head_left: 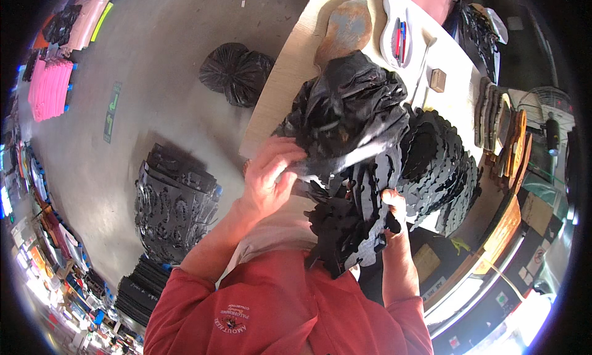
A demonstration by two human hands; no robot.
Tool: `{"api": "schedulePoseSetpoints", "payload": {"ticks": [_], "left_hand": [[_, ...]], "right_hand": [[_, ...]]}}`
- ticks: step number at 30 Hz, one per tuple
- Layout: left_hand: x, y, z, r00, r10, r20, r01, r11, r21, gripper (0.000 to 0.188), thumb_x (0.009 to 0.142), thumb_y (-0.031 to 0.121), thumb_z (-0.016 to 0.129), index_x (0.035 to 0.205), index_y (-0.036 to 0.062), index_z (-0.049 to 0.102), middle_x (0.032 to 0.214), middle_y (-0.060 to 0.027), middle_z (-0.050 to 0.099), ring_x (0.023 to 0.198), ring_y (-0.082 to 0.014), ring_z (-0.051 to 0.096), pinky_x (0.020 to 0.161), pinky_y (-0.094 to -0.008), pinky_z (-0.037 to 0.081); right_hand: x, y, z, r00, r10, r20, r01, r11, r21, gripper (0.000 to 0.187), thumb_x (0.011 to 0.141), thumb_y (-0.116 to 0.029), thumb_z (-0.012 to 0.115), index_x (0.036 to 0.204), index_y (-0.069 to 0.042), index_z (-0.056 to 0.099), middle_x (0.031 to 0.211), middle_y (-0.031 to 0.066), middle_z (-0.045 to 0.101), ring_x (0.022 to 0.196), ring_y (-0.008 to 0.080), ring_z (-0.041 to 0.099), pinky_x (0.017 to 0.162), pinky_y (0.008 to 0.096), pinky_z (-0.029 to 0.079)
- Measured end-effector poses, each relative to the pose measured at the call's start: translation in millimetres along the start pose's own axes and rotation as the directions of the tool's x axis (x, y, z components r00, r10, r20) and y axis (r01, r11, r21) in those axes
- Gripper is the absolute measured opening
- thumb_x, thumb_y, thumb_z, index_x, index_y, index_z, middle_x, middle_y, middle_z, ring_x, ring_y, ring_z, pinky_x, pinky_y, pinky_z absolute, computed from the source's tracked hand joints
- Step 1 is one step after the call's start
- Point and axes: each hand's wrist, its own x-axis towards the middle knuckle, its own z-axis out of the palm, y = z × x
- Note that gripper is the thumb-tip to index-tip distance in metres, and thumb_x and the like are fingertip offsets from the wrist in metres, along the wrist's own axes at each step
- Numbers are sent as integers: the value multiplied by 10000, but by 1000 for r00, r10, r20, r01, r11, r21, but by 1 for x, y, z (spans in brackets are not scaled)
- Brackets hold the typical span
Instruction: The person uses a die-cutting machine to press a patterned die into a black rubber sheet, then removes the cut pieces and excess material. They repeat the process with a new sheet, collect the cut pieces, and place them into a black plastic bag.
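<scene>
My left hand (269, 177) pinches the rim of a crumpled black plastic bag (348, 105) that lies on the table. In my right hand (396, 208) is a bundle of black die-cut pieces (364, 210) with jagged, notched edges, its thumb pressed on top and the fingers mostly hidden beneath. The bundle is tilted at the near side of the bag, close to its mouth; whether part of it is inside I cannot tell. Right of the bag, a larger pile of similar black cut pieces (441, 164) rests on the table.
On the pale table (296, 53) are a rusty metal template (348, 28), a white tray (394, 4) with pens, and a small brown block (438, 80). A tied black bag (237, 74) and stacked black sheets (172, 210) stand on the floor at left. Boards (518, 148) lean at right.
</scene>
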Motion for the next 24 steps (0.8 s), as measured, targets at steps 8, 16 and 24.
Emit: {"api": "schedulePoseSetpoints", "payload": {"ticks": [8,16,24], "left_hand": [[29,-9,-2,961,238,141,-272,908,318,341,827,31,727,1155,118,762,1065,-71,693,1052,-280,670,1025,-488,498],[79,-20,-11,959,10,-282,-7,1000,10,491,858,-139,522,1260,57,726,1024,-113,703,876,-229,658,844,-321,531],[117,-14,-9,899,21,-438,-80,990,-117,309,1015,-45,553,1275,21,707,1133,-89,727,1023,-160,682,934,-286,530]], "right_hand": [[-27,-1,0,997,-75,6,74,995,65,298,846,-144,768,1092,22,751,997,123,777,855,248,755,805,361,618],[-76,21,-55,974,-165,-153,162,986,-32,239,859,-168,761,1032,-6,733,951,98,754,840,219,720,801,342,577],[-85,25,-54,965,-226,-137,224,974,-28,289,846,-167,768,1078,-3,713,982,99,748,867,224,715,822,344,570]]}}
